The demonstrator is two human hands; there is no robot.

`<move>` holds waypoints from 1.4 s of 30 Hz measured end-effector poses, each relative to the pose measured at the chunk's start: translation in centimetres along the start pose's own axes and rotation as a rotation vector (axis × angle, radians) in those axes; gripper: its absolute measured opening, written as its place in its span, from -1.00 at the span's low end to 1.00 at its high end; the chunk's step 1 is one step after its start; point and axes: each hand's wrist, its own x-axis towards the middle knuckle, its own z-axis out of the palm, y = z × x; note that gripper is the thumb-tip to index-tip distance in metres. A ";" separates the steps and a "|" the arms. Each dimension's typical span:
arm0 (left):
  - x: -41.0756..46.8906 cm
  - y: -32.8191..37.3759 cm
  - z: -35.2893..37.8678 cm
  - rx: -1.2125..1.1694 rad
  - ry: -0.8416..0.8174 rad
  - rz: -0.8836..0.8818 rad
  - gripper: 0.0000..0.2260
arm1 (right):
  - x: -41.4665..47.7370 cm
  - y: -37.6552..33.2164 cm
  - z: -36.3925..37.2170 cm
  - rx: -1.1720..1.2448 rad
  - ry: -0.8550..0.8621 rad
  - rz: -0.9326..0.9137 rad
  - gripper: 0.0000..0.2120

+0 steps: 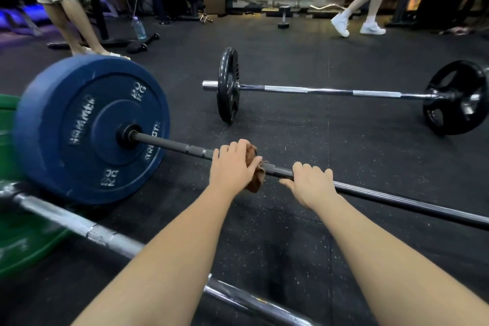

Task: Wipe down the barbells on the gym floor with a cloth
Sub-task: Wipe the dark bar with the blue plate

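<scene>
A dark steel barbell (169,144) with a round blue rubber plate (90,130) is lying across the middle of the frame. At centre the left hand (232,167) is clenching a crumpled brown cloth (258,180) around its shaft, and the right hand (311,184) is grasping the bare shaft just beside it.

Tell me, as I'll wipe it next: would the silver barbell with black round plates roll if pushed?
Probably rolls: the silver barbell rests on two round black plates. Likely heavy to lift, given metal shaft and plates. The speckled black floor may slow it.
</scene>
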 end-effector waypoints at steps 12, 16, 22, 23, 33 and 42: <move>2.0 -5.4 -1.1 0.015 0.099 -0.269 -0.72 | 0.0 -0.2 0.4 -0.032 0.034 -0.005 -0.61; 0.5 0.5 -0.6 -0.116 0.050 -0.106 -0.75 | 0.2 -0.2 0.2 -0.035 0.013 -0.005 -0.58; -1.3 2.6 0.8 -0.015 0.054 0.096 -0.72 | 0.0 0.0 -0.3 0.008 -0.008 0.002 -0.53; -1.0 1.7 0.4 0.018 0.033 0.106 -0.74 | 0.0 0.0 -0.3 0.008 -0.011 -0.001 -0.53; 2.1 -3.5 -0.2 0.037 0.042 -0.223 -0.72 | 0.3 0.2 -0.4 0.058 -0.057 -0.004 -0.30; -0.6 1.7 -0.1 0.070 0.029 -0.039 -0.70 | 0.3 -0.1 -0.5 0.080 -0.026 0.012 -0.23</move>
